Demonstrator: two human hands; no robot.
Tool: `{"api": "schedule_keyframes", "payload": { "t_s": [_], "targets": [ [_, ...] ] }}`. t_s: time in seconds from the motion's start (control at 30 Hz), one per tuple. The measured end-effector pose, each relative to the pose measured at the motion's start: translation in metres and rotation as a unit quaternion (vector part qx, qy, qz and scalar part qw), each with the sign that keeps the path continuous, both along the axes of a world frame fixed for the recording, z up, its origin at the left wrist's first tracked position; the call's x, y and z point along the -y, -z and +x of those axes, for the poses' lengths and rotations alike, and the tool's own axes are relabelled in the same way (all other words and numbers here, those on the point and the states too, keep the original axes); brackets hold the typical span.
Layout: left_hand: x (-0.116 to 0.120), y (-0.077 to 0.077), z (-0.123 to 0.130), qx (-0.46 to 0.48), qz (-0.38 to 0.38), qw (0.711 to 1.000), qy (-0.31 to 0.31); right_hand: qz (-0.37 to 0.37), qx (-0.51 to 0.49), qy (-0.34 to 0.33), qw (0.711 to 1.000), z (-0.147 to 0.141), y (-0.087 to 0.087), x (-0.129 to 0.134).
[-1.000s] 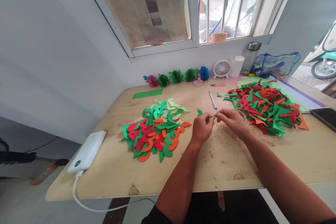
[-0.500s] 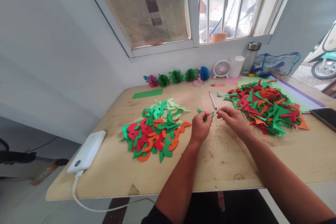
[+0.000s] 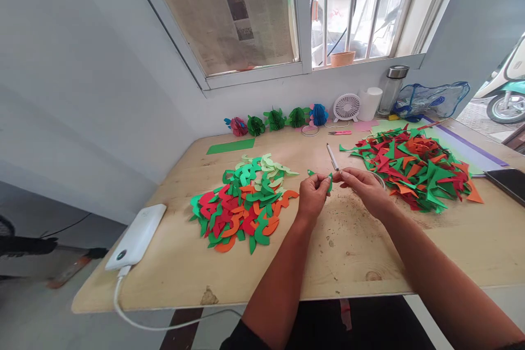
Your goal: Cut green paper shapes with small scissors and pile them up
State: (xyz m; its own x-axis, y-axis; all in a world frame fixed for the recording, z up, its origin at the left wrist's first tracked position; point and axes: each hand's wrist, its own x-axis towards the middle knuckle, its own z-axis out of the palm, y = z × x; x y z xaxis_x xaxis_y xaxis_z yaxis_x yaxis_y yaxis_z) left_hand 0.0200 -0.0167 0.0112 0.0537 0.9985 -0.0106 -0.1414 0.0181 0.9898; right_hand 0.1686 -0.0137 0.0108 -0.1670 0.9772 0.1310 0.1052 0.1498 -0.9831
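Observation:
My left hand is closed on a green paper cutout, whose tips stick out on both sides of the fingers. My right hand has thumb and fingers pinched together right beside the cutout's right end; what lies in that pinch is too small to make out. Under the right wrist, part of a pale ring shows. To the left lies a pile of curved and leaf-shaped paper cutouts in green, red and orange. A heap of paper scraps spreads to the right. Just beyond my hands rests a white pen.
Along the wall stand several folded paper turtles, a small white fan and a glass bottle. Pink-handled scissors lie before the fan. A white power bank sits at the left edge, a phone at the right.
My right fingertips have moved slightly left, closing the small gap to the green cutout. The cutout's right end has turned downward in my left hand. More of the ring shows.

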Motion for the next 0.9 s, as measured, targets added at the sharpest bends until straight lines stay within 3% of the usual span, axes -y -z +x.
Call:
{"api": "schedule_keyframes", "payload": {
  "t_s": [0.9],
  "targets": [
    [0.0,-0.0006,0.0016,0.009,-0.006,1.0,-0.008,-0.008,-0.011,-0.019,1.0,-0.0006,-0.0013,0.0007]
  ]
}}
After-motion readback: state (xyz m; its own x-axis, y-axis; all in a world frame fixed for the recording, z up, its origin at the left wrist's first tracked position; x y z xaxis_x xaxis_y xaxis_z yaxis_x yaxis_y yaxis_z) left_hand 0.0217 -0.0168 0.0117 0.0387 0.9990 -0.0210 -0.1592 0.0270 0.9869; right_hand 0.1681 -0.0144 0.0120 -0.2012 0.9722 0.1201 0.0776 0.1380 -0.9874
